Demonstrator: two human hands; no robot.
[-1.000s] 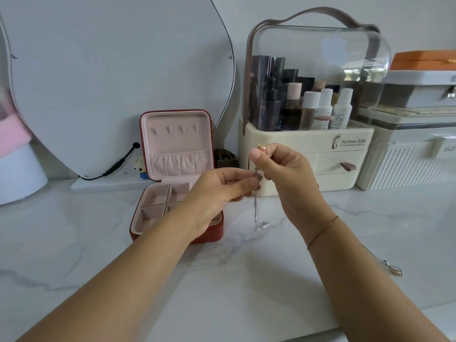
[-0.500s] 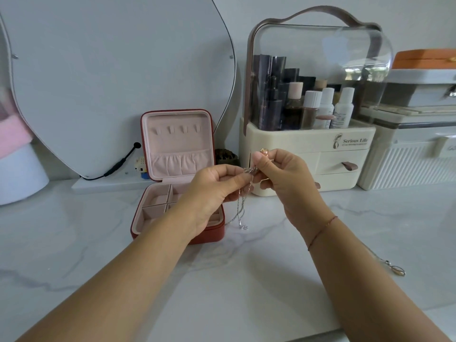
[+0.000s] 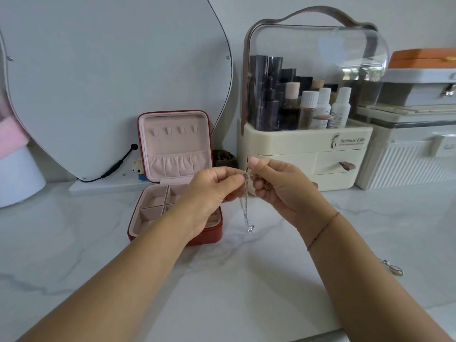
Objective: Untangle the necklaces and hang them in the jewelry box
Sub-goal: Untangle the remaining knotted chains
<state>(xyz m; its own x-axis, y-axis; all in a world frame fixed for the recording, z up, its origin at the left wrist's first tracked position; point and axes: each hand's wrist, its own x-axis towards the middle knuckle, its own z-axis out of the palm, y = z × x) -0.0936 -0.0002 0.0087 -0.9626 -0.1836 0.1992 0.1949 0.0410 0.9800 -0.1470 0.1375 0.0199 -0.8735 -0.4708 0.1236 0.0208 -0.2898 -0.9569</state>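
Observation:
A thin silver necklace (image 3: 245, 213) hangs doubled in the air between my hands, its lower end just above the marble counter. My left hand (image 3: 212, 191) pinches its top from the left, and my right hand (image 3: 276, 183) pinches the same spot from the right. The red jewelry box (image 3: 172, 149) stands open behind my left hand, with small hooks in its pink lid and empty pink compartments in its base. A second necklace (image 3: 394, 269) with a small pendant lies on the counter at the right, partly hidden by my right forearm.
A cream cosmetics organizer (image 3: 306, 149) with a clear dome stands behind my hands. White storage cases (image 3: 409, 149) sit at the far right. A large mirror (image 3: 111, 77) leans on the wall at left, with a black cable below it. The marble counter (image 3: 234, 280) spreads in front.
The hanging chain has swung from right to left and back under my hands. My right hand has lowered slightly toward the left one. The box has not moved.

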